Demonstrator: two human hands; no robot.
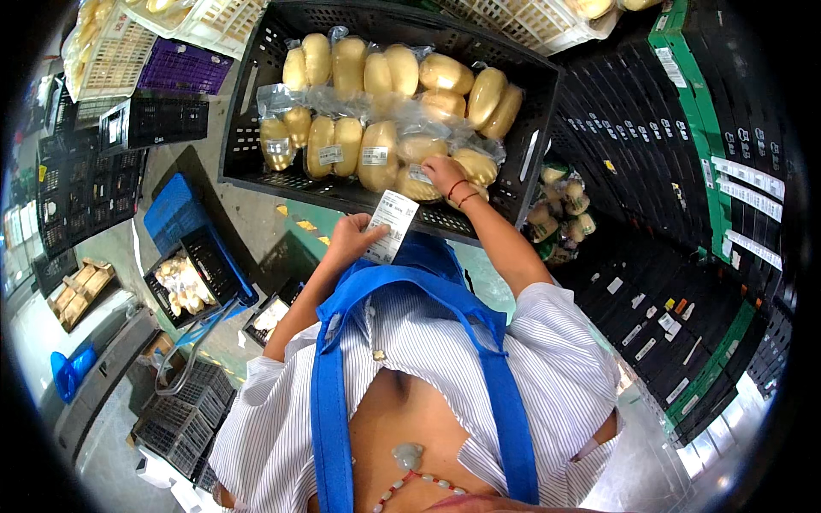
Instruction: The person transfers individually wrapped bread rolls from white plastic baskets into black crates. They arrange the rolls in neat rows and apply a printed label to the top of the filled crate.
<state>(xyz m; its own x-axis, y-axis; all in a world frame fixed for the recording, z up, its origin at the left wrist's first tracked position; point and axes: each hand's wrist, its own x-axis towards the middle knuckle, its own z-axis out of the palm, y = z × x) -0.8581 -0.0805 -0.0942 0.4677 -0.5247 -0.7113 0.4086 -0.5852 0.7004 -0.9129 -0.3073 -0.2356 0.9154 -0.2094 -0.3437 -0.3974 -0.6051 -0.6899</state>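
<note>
My left hand (359, 234) grips a sheet of white printed labels (392, 221) just outside the near side of a black plastic crate (250, 168). Over that crate's near right part, my right hand (447, 177) has its fingers on a white label (418, 173) on a clear-bagged pale yellow vegetable (414, 188). Whether those fingertips pinch the label or press it is hidden. Similar bagged oblong vegetables (378, 154) lie in two rows. Several bags in the near row bear white labels; the far row (349, 64) shows none.
Stacked black crates (635, 128) with green crate edges (699, 128) rise at the right. Bagged produce (561, 205) sits low beside them. To the left, a blue cart (170, 205) carries a black crate (215, 263). White crates (112, 61) stand beyond.
</note>
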